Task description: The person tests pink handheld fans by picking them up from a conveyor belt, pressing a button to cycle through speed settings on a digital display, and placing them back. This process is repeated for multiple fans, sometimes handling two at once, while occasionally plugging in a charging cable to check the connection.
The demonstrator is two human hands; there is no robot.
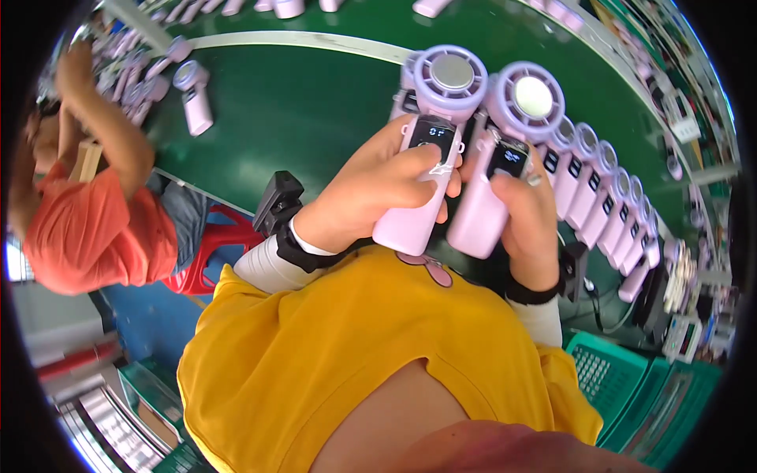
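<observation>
Left hand (394,169) and right hand (527,206) each grip a pink plastic handheld fan

The left fan (404,225) and right fan (478,221) are held over the green counter's (300,102) near edge, thumbs on their fronts. Each has a spoked lilac ring around a disc, silvery on the left, whiter on the right, and a lit black screen, its characters hard to make out. Handles hide most fingertips; the left fan partly covers another pink-and-lilac fan (408,102). More pink fans (595,193) line the counter's right side.
</observation>
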